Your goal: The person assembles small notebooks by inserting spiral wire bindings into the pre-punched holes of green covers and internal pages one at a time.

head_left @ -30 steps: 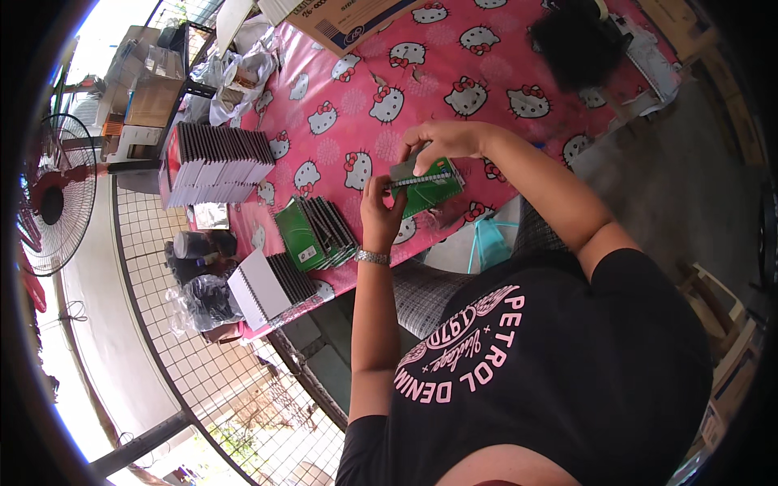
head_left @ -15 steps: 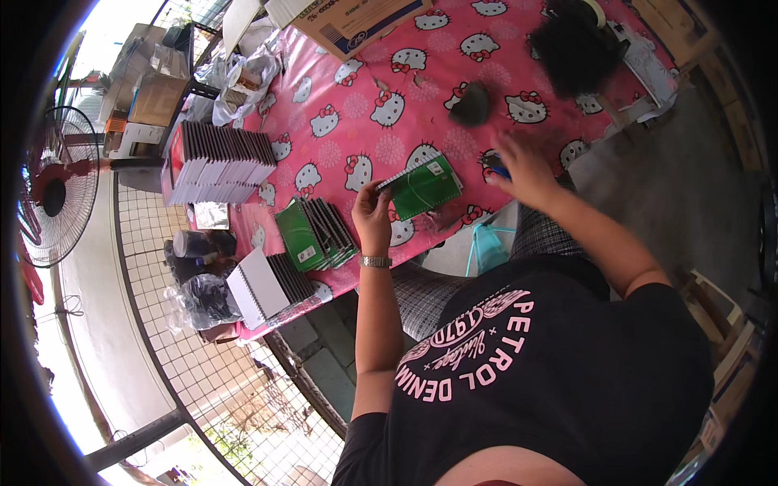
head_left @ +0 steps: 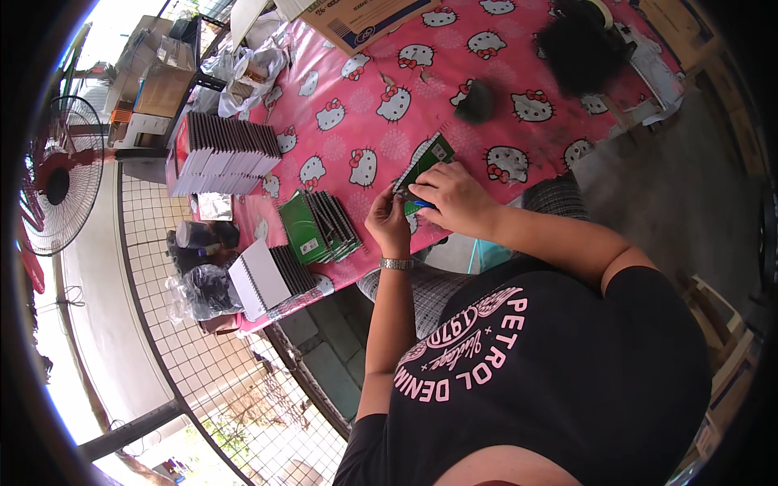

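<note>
A green-covered spiral notebook (head_left: 438, 154) is held over the near edge of the table. My left hand (head_left: 387, 220) pinches its near left corner, by the end of the coil binding. My right hand (head_left: 459, 197) lies across the cover, fingers curled around a small tool with a blue handle (head_left: 424, 204). The tool's tip is hidden between my hands, so its exact kind does not show. Left of my left hand, a pile of green spiral notebooks (head_left: 301, 231) leans over in a fanned row, beside more notebooks with a white page (head_left: 256, 281) facing up.
A long stack of notebooks (head_left: 223, 158) stands farther left on the pink patterned tablecloth (head_left: 356, 134). Beyond my hands lie a dark green lump (head_left: 475, 101) and a black tangled heap (head_left: 575, 49). A cardboard box (head_left: 365, 23) sits at the far edge; a fan (head_left: 58, 185) stands left.
My right hand has come left with the blue-handled tool and now meets the notebook beside my left hand. The notebook has tilted more steeply, and my left hand has shifted slightly right and nearer.
</note>
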`<act>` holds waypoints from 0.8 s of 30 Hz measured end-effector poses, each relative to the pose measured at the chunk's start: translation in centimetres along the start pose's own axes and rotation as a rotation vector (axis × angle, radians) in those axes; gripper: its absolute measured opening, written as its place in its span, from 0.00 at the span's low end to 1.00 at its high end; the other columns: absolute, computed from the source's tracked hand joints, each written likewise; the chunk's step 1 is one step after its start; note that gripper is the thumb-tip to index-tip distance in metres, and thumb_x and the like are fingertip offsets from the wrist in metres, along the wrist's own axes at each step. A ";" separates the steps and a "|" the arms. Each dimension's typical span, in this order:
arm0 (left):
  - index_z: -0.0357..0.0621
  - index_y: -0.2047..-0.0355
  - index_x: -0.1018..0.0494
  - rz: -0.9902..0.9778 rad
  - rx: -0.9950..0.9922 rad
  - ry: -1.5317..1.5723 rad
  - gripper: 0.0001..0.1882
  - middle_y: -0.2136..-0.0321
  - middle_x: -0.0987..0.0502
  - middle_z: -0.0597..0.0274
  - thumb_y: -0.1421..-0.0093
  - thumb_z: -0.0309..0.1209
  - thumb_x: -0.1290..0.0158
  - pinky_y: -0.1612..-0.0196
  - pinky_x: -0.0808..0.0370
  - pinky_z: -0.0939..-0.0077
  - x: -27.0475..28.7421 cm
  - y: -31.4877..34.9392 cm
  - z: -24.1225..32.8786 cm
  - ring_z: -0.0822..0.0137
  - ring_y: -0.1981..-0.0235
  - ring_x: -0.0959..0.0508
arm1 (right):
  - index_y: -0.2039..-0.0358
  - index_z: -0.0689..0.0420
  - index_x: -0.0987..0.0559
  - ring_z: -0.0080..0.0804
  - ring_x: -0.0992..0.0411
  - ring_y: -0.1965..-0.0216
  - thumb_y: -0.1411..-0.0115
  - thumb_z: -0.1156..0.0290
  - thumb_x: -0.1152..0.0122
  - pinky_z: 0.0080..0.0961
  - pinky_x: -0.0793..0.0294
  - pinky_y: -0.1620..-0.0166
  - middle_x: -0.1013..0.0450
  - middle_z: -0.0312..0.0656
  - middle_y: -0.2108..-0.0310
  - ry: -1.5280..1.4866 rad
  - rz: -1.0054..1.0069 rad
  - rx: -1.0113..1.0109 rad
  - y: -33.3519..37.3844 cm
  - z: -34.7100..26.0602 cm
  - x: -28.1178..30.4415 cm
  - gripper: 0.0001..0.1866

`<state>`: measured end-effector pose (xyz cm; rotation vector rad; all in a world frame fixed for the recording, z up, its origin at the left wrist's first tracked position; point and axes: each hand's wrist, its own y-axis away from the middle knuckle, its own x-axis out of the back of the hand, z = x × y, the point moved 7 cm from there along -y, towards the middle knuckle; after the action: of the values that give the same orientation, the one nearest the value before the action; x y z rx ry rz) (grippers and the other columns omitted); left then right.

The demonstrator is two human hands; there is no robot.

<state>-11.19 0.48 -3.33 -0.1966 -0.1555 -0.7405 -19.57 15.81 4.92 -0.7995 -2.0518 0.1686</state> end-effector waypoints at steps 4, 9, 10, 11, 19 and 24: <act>0.28 0.54 0.23 0.015 -0.035 -0.030 0.12 0.65 0.18 0.62 0.37 0.16 0.47 0.68 0.28 0.86 -0.1 0.2 0.2 0.79 0.68 0.23 | 0.56 0.59 0.19 0.38 0.25 0.61 0.44 0.66 0.34 0.32 0.28 0.57 0.23 0.42 0.63 -0.329 -0.033 -0.160 0.2 2.1 -1.7 0.17; 0.28 0.56 0.23 0.072 -0.089 0.012 0.10 0.65 0.19 0.61 0.37 0.16 0.47 0.66 0.25 0.84 0.9 0.6 0.6 0.76 0.67 0.22 | 0.55 0.62 0.19 0.28 0.23 0.62 0.40 0.64 0.35 0.28 0.25 0.57 0.19 0.44 0.63 -1.235 -0.328 -0.826 1.7 3.5 -5.8 0.18; 0.28 0.57 0.23 0.097 -0.091 0.074 0.09 0.65 0.19 0.60 0.37 0.16 0.47 0.65 0.24 0.83 1.5 0.6 1.0 0.75 0.67 0.21 | 0.54 0.62 0.19 0.30 0.22 0.62 0.41 0.64 0.34 0.29 0.25 0.56 0.20 0.45 0.62 -1.089 -0.301 -0.734 1.2 3.4 -4.6 0.18; 0.28 0.58 0.23 0.121 -0.091 0.138 0.08 0.65 0.19 0.60 0.37 0.17 0.47 0.64 0.23 0.82 2.0 0.4 1.9 0.74 0.67 0.21 | 0.54 0.62 0.19 0.32 0.22 0.61 0.41 0.64 0.34 0.29 0.25 0.55 0.20 0.47 0.62 -0.942 -0.273 -0.643 0.8 3.6 -2.9 0.19; 0.29 0.49 0.27 0.677 0.011 0.067 0.15 0.62 0.20 0.55 0.34 0.24 0.46 0.74 0.22 0.81 18.2 -0.9 4.0 0.73 0.70 0.21 | 0.62 0.57 0.19 0.46 0.25 0.59 0.47 0.66 0.30 0.39 0.26 0.55 0.25 0.44 0.63 0.101 0.015 -0.443 6.1 14.4 5.9 0.13; 0.30 0.48 0.26 0.765 -0.033 -0.486 0.17 0.60 0.19 0.48 0.36 0.25 0.46 0.59 0.23 0.65 21.8 0.2 2.2 0.60 0.64 0.21 | 0.62 0.55 0.19 0.47 0.28 0.54 0.45 0.64 0.34 0.41 0.27 0.52 0.26 0.45 0.61 0.335 0.156 -0.324 4.1 17.4 10.2 0.12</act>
<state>4.67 -13.05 3.35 -0.4352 -0.4971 0.0783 -35.27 28.18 0.21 -1.1073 -1.7199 -0.2055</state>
